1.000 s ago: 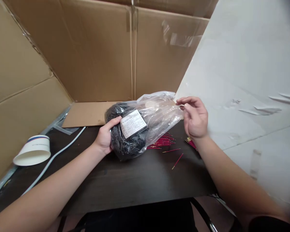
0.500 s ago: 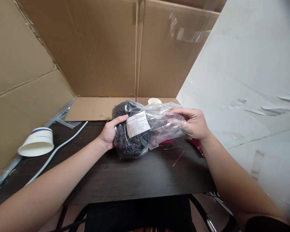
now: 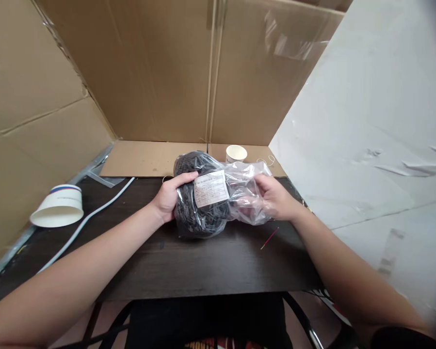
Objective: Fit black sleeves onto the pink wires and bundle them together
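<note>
A clear plastic bag [image 3: 203, 220] packed with many small dark grey pieces is held just above the dark table. A white printed label [image 3: 211, 189] is on its front. My left hand [image 3: 169, 196] grips the filled end at the left, its thumb over the front beside the label and its other fingers hidden behind. At the loose, crumpled end, my right hand [image 3: 272, 198] has hold of the plastic. Its fingers show blurred through the film; whether they are inside the bag or behind it I cannot tell.
A white paper cup [image 3: 56, 213] lies tipped at the left beside a pale cable [image 3: 90, 220]. Another paper cup [image 3: 235, 153] stands behind the bag on a cardboard strip [image 3: 141, 157], near a thin loop [image 3: 271, 160]. One thin red stick [image 3: 269, 238] lies front right. Cardboard walls enclose the table.
My right hand has moved left and slightly down, further along the bag's loose end. The bag hides most of the red sticks seen before. The view has shifted a little.
</note>
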A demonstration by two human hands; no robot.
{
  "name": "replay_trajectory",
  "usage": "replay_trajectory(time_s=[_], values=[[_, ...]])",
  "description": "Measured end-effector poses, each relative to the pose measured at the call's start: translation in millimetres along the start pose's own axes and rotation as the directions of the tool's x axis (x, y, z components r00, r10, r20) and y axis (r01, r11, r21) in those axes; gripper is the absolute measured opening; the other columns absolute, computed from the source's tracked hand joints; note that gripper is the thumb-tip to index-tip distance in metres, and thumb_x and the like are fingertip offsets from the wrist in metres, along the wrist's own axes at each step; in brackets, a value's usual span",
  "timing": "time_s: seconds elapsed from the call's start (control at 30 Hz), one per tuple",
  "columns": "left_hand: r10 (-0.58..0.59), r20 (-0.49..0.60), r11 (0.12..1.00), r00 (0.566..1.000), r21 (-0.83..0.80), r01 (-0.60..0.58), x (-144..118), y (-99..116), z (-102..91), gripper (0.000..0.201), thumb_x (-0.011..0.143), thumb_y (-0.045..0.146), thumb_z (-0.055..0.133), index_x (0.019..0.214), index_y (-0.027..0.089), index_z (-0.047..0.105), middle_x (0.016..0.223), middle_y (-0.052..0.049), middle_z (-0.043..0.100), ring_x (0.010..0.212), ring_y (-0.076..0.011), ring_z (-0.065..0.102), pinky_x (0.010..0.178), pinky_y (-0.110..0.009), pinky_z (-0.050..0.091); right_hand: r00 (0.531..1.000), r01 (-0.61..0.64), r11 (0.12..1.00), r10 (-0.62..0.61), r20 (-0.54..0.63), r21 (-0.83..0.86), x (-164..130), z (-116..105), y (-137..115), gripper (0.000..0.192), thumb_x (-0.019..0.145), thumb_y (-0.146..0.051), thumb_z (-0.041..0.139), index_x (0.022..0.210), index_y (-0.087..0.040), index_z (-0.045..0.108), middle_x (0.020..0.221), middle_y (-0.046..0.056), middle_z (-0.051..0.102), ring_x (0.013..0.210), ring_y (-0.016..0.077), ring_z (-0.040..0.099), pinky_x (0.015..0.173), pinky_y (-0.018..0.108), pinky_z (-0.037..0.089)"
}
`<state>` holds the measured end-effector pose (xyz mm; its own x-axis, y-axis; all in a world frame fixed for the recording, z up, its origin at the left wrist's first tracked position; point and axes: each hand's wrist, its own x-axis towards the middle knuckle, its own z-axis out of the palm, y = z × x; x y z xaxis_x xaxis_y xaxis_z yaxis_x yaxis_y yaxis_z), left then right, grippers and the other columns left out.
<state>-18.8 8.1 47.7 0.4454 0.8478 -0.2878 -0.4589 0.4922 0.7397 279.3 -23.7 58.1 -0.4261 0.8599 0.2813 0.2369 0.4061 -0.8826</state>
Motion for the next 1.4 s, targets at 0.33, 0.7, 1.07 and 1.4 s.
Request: replay_trajectory(time_s=[0.33, 0.7, 1.07, 1.4], values=[[0.027, 0.079, 0.999, 0.997, 0.044, -0.03, 0, -5, -0.2, 0.035, 0.095, 0.036, 0.08, 0.116, 0.009, 0.085, 0.097, -0.019, 0.087, 0.095, -0.0367, 0.086, 0.094, -0.05, 0.07, 0.918, 0.395, 0.877, -0.391, 0.073, -0.275, 6, 20, 11, 0.066, 0.096, -0.038, 0.088, 0.158, -0.036, 0.066, 0.154, 0.01, 0.071, 0.149, 0.0387, 0.063, 0.134, 0.068, 0.042], [0.088, -0.023, 0.985, 0.996, 0.148, -0.084, 1, -13, -1.7, 0.034, 0.088, 0.033, 0.09, 0.112, 0.009, 0.085, 0.102, -0.02, 0.087, 0.085, -0.0338, 0.085, 0.079, -0.043, 0.07, 0.961, 0.237, 0.938, -0.19, 0.2, -0.252, 0, 30, 20, 0.085, 0.091, -0.036, 0.091, 0.167, -0.038, 0.055, 0.163, 0.009, 0.062, 0.162, 0.0383, 0.048, 0.14, 0.066, 0.032], [0.093, -0.064, 0.981, 0.994, 0.174, -0.08, 2, -13, 0.9, 0.035, 0.084, 0.03, 0.094, 0.111, 0.01, 0.085, 0.099, -0.02, 0.086, 0.085, -0.0342, 0.085, 0.074, -0.042, 0.068, 0.949, 0.235, 0.95, -0.178, 0.258, -0.207, 2, 31, 31, 0.07, 0.083, -0.029, 0.091, 0.15, -0.035, 0.071, 0.153, 0.008, 0.068, 0.161, 0.0414, 0.048, 0.14, 0.064, 0.033], [0.028, -0.073, 0.99, 0.997, 0.14, -0.018, 5, -10, -5.1, 0.039, 0.086, 0.03, 0.087, 0.117, 0.007, 0.086, 0.096, -0.021, 0.086, 0.081, -0.0362, 0.084, 0.081, -0.05, 0.071, 0.963, 0.166, 0.96, -0.109, 0.245, -0.226, -2, 25, 42, 0.067, 0.08, -0.029, 0.096, 0.144, -0.032, 0.077, 0.146, 0.009, 0.074, 0.151, 0.041, 0.059, 0.134, 0.063, 0.043]])
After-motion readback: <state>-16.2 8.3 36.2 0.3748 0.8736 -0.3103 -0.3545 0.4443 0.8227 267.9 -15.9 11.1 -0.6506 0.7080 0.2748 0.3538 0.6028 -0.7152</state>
